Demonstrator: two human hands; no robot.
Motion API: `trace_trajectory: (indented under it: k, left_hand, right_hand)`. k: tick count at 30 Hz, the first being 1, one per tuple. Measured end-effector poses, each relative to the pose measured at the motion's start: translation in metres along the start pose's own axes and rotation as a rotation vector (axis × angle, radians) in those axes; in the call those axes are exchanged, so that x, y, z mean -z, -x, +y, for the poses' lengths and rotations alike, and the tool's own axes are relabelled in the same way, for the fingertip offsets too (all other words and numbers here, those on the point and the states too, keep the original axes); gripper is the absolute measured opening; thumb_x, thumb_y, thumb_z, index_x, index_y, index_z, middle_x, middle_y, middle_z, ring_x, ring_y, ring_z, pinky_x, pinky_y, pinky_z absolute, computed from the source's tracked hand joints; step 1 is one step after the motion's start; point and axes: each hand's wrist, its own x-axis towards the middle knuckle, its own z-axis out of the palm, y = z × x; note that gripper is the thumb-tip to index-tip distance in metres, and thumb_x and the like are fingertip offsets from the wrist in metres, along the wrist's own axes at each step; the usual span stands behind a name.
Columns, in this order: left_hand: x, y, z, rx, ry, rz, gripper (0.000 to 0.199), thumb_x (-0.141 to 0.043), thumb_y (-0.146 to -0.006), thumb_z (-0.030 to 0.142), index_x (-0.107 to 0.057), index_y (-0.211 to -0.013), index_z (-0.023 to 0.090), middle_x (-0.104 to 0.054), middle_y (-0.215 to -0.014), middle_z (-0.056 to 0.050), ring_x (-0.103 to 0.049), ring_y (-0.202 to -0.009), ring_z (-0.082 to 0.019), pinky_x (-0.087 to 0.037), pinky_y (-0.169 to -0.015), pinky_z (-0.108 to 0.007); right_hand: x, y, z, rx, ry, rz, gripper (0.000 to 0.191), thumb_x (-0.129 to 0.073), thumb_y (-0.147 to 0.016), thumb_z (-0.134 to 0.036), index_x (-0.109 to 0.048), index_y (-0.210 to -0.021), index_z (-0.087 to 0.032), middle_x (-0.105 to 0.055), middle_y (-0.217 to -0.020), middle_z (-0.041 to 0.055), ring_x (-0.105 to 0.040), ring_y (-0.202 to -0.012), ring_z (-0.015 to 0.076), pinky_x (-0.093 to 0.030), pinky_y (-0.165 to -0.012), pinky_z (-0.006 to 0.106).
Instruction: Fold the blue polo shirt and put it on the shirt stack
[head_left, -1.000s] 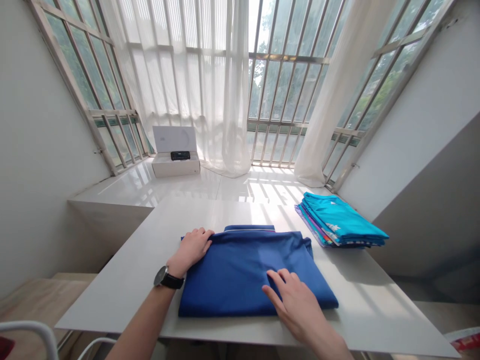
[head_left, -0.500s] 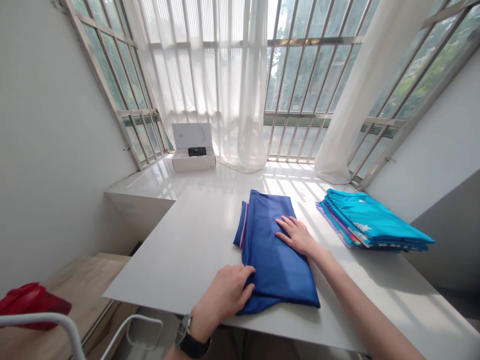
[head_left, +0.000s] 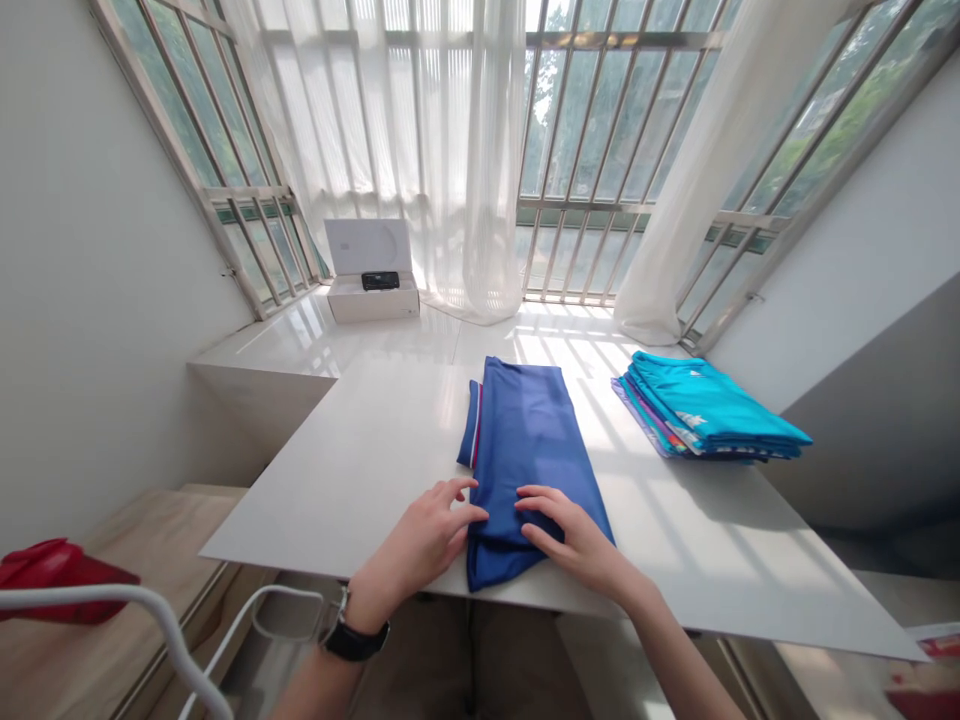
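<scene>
While the left hand (head_left: 429, 532) and right hand (head_left: 576, 540) curved loosely, neither visibly pinching, the folded blue garment (head_left: 531, 425) lay beneath and beyond them on the counter (head_left: 352, 460) — probably light, soft, slippery, best gripped along its side folds.

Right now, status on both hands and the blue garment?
Left hand open at the blue garment's left edge; right hand open over its near half. Garment folded on table. Folded stack apart, to the right.
</scene>
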Motion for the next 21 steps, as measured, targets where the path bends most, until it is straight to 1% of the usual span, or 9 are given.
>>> trace_trajectory:
  k: [3,5,8,11,13,16,17,19,21]
  left_hand:
    - [0.004,-0.007,0.000,-0.021,-0.076,-0.040,0.034,-0.060,-0.086,0.005,-0.072,-0.109,0.028,-0.058,-0.136,-0.007,-0.061,-0.110,-0.023,-0.053,-0.098,-0.040]
    - [0.008,-0.013,0.000,-0.033,-0.084,-0.046,0.026,-0.063,-0.088,0.009,-0.074,-0.103,0.027,-0.061,-0.133,-0.006,-0.062,-0.110,-0.023,-0.053,-0.096,-0.039]
    - [0.015,-0.022,-0.001,-0.049,-0.014,-0.021,0.017,-0.062,-0.093,0.018,-0.075,-0.100,0.027,-0.066,-0.124,-0.005,-0.064,-0.108,-0.021,-0.054,-0.094,-0.034]
    - [0.017,-0.030,-0.002,-0.055,0.084,-0.001,0.018,-0.058,-0.095,0.022,-0.074,-0.103,0.027,-0.069,-0.116,-0.004,-0.066,-0.105,-0.019,-0.053,-0.093,-0.031]
    - [0.016,-0.035,-0.002,-0.047,0.124,0.023,0.020,-0.057,-0.095,0.021,-0.073,-0.105,0.027,-0.070,-0.113,-0.003,-0.066,-0.103,-0.018,-0.053,-0.094,-0.031]
    - [0.012,-0.038,0.001,-0.012,0.138,0.112,0.020,-0.055,-0.095,0.019,-0.072,-0.104,0.026,-0.070,-0.111,-0.003,-0.066,-0.101,-0.018,-0.052,-0.093,-0.031]
    - [0.011,-0.037,0.004,0.005,0.134,0.158,0.019,-0.054,-0.096,0.019,-0.070,-0.104,0.025,-0.070,-0.111,-0.004,-0.066,-0.101,-0.018,-0.052,-0.093,-0.032]
    - [0.009,-0.030,0.011,0.031,0.128,0.239,0.017,-0.053,-0.097,0.020,-0.067,-0.106,0.023,-0.068,-0.113,-0.006,-0.064,-0.103,-0.020,-0.051,-0.094,-0.033]
    - [0.007,-0.018,0.018,0.020,0.129,0.227,0.014,-0.058,-0.096,0.023,-0.064,-0.108,0.023,-0.067,-0.114,-0.007,-0.063,-0.105,-0.021,-0.050,-0.094,-0.035]
  right_hand:
    - [-0.001,-0.002,-0.011,-0.004,0.004,-0.005,0.031,-0.055,-0.096,-0.042,-0.067,-0.118,-0.025,-0.061,-0.135,0.0104,-0.057,-0.126,0.0251,-0.045,-0.110,0.045]
    - [-0.004,-0.002,-0.023,0.014,0.046,-0.025,0.036,-0.061,-0.092,-0.044,-0.065,-0.122,-0.024,-0.060,-0.136,0.0109,-0.055,-0.127,0.0262,-0.044,-0.111,0.044]
    - [-0.014,-0.005,-0.040,0.069,0.117,-0.015,0.053,-0.072,-0.083,-0.046,-0.060,-0.130,-0.023,-0.058,-0.138,0.0124,-0.054,-0.128,0.0289,-0.044,-0.109,0.046]
    - [-0.029,-0.011,-0.047,0.092,0.168,0.059,0.062,-0.076,-0.078,-0.046,-0.057,-0.133,-0.024,-0.061,-0.134,0.0124,-0.057,-0.122,0.0308,-0.047,-0.105,0.048]
    - [-0.037,-0.016,-0.046,0.088,0.197,0.124,0.059,-0.075,-0.079,-0.045,-0.058,-0.131,-0.024,-0.064,-0.128,0.0119,-0.060,-0.116,0.0312,-0.050,-0.100,0.048]
    - [-0.042,-0.024,-0.039,0.061,0.245,0.222,0.034,-0.064,-0.088,-0.038,-0.065,-0.119,-0.024,-0.070,-0.114,0.0107,-0.065,-0.103,0.0296,-0.054,-0.087,0.044]
    - [-0.041,-0.026,-0.036,0.048,0.240,0.245,0.026,-0.058,-0.091,-0.034,-0.067,-0.113,-0.024,-0.071,-0.109,0.0100,-0.066,-0.099,0.0282,-0.054,-0.083,0.041]
    - [-0.036,-0.029,-0.030,0.021,0.165,0.273,0.022,-0.050,-0.095,-0.030,-0.069,-0.104,-0.023,-0.073,-0.100,0.0079,-0.068,-0.090,0.0247,-0.053,-0.079,0.037]
    - [-0.025,-0.030,-0.024,-0.016,0.035,0.295,0.024,-0.048,-0.097,-0.033,-0.069,-0.095,-0.022,-0.073,-0.089,0.0048,-0.067,-0.078,0.0207,-0.052,-0.073,0.032]
